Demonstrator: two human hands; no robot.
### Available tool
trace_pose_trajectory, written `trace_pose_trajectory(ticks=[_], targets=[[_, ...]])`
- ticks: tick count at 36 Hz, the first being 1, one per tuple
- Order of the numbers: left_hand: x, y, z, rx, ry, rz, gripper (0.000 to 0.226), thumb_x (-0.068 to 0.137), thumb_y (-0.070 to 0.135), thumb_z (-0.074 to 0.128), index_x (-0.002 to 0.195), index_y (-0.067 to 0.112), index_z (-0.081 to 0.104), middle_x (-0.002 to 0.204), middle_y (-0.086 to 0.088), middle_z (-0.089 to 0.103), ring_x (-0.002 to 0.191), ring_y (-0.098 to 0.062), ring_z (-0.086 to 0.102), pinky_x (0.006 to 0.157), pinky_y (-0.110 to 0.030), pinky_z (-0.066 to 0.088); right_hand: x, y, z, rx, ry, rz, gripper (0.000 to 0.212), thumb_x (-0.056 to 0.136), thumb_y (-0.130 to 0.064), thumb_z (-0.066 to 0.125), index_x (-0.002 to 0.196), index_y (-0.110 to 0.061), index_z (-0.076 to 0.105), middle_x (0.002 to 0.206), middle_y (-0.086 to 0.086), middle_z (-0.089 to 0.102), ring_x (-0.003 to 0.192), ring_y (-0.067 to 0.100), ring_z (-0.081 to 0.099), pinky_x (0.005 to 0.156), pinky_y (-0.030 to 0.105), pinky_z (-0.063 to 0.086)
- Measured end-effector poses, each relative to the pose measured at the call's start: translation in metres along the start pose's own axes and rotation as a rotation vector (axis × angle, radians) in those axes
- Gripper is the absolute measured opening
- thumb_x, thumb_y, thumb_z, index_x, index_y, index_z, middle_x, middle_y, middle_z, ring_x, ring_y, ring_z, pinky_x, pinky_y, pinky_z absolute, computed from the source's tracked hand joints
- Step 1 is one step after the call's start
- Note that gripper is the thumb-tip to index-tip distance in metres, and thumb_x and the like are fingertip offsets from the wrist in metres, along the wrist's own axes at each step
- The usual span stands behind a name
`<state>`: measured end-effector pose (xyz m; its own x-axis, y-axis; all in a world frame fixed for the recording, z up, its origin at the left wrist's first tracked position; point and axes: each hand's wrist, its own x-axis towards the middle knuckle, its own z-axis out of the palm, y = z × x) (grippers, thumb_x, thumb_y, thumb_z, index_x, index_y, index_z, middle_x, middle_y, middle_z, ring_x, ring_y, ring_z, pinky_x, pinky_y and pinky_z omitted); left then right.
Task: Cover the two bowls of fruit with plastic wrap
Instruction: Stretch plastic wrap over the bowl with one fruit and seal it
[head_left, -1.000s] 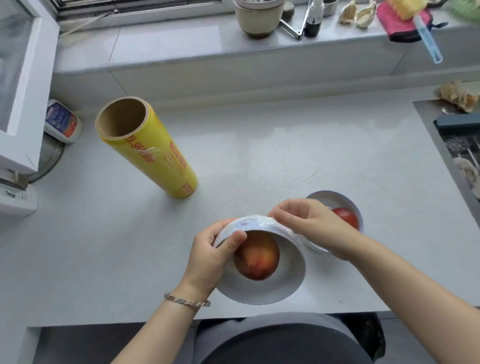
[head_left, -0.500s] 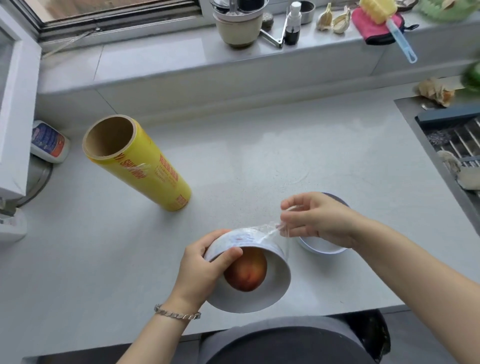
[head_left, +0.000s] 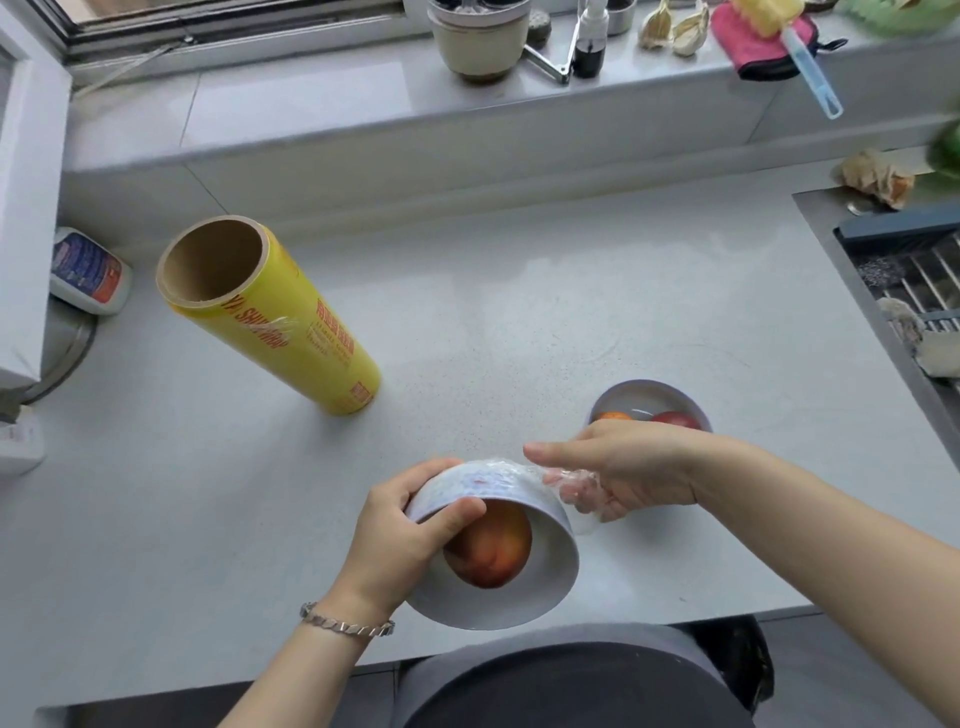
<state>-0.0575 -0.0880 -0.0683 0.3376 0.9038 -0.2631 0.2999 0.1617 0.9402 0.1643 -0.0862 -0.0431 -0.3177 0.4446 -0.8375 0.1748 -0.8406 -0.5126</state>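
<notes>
A white bowl (head_left: 540, 582) with a peach-coloured fruit (head_left: 491, 551) inside is tilted toward me at the counter's front edge. My left hand (head_left: 405, 525) grips its far rim, thumb inside. Clear plastic wrap (head_left: 571, 486) lies over the bowl's outer wall, and my right hand (head_left: 623, 467) pinches a bunched end of it at the bowl's right side. A second white bowl (head_left: 649, 397) with red and orange fruit stands just behind my right hand. The yellow roll of plastic wrap (head_left: 270, 312) stands on the counter to the left.
A sink with a rack (head_left: 914, 291) lies at the right edge. The window sill at the back carries a pot (head_left: 475, 36), a small bottle (head_left: 589, 36), garlic and a pink cloth (head_left: 758, 41). A white appliance (head_left: 26, 197) and a small jar (head_left: 88, 270) stand at the left.
My right hand has swung the pinched wrap down round the bowl's right side. The second bowl's fruit shows again behind that hand. My left hand keeps its grip on the rim.
</notes>
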Motion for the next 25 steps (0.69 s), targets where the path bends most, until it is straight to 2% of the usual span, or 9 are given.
trace_pose_trajectory(ticks=[3,4,7,10,15,17,20,23,25], targets=[[0.000,-0.002,-0.001,0.022,-0.006,-0.011,0.043,0.050,0.055,0.068,0.086,0.032,0.067,0.085,0.022,0.071,0.081,0.003,0.064,0.070,-0.008,0.047,0.002,-0.001,0.003,-0.048,-0.009,-0.080,0.023,0.081,-0.036,0.067,0.067,-0.018,0.067,0.061,-0.003,0.050,0.062,0.009,0.044,0.063,0.018,0.040],[0.000,-0.003,0.000,0.030,-0.012,-0.014,0.043,0.050,0.055,0.068,0.086,0.032,0.067,0.086,0.021,0.071,0.081,0.002,0.064,0.070,-0.009,0.047,0.003,-0.001,0.004,-0.032,-0.009,-0.118,0.025,0.083,-0.031,0.065,0.061,-0.019,0.065,0.061,-0.003,0.049,0.062,0.009,0.043,0.063,0.017,0.039],[-0.002,-0.004,0.000,0.039,-0.050,-0.019,0.043,0.050,0.055,0.070,0.086,0.032,0.069,0.089,0.016,0.071,0.083,0.000,0.064,0.073,-0.012,0.048,0.006,0.000,0.008,0.150,0.028,-0.259,0.027,0.091,-0.019,0.054,0.065,-0.015,0.054,0.061,-0.003,0.052,0.060,0.009,0.044,0.067,0.019,0.040],[-0.004,-0.004,0.003,0.038,-0.081,-0.018,0.038,0.051,0.055,0.071,0.083,0.036,0.070,0.088,0.014,0.071,0.085,-0.003,0.065,0.076,-0.017,0.050,0.008,0.001,0.015,0.291,0.145,-0.377,0.029,0.094,-0.016,0.049,0.065,-0.014,0.046,0.050,-0.004,0.051,0.049,0.009,0.045,0.056,0.018,0.040],[-0.004,0.000,0.006,-0.002,-0.088,0.018,0.028,0.052,0.053,0.070,0.079,0.045,0.071,0.086,0.017,0.071,0.083,0.000,0.064,0.074,-0.014,0.049,0.017,0.005,0.028,0.172,0.473,-0.529,0.022,0.094,-0.018,0.049,0.073,-0.013,0.046,0.044,-0.006,0.038,0.033,0.007,0.030,0.036,0.016,0.025],[-0.004,0.001,0.005,-0.002,-0.110,0.035,0.033,0.050,0.056,0.072,0.082,0.050,0.070,0.087,0.021,0.071,0.085,0.001,0.064,0.074,-0.014,0.048,0.022,0.007,0.028,0.206,0.519,-0.542,0.023,0.095,-0.018,0.049,0.072,-0.014,0.045,0.041,-0.007,0.031,0.033,0.008,0.024,0.034,0.014,0.020],[-0.002,0.002,0.003,-0.006,-0.144,0.066,0.048,0.045,0.074,0.072,0.087,0.052,0.069,0.090,0.022,0.070,0.087,0.001,0.064,0.075,-0.013,0.048,0.030,0.008,0.028,0.213,0.538,-0.516,0.024,0.095,-0.017,0.049,0.072,-0.014,0.044,0.038,-0.009,0.027,0.032,0.007,0.020,0.033,0.011,0.017],[-0.001,0.004,0.001,-0.006,-0.176,0.072,0.051,0.044,0.078,0.069,0.088,0.053,0.067,0.090,0.025,0.069,0.087,0.004,0.063,0.076,-0.011,0.047,0.034,0.009,0.028,0.254,0.485,-0.453,0.024,0.095,-0.018,0.048,0.072,-0.014,0.044,0.034,-0.010,0.030,0.028,0.004,0.023,0.032,0.010,0.018],[0.000,0.002,0.000,-0.027,-0.177,0.056,0.051,0.043,0.078,0.070,0.088,0.052,0.068,0.091,0.025,0.069,0.087,0.005,0.063,0.076,-0.011,0.046,0.031,0.009,0.024,0.301,0.409,-0.418,0.026,0.095,-0.021,0.048,0.070,-0.015,0.044,0.044,-0.007,0.035,0.029,0.002,0.026,0.033,0.011,0.022]])
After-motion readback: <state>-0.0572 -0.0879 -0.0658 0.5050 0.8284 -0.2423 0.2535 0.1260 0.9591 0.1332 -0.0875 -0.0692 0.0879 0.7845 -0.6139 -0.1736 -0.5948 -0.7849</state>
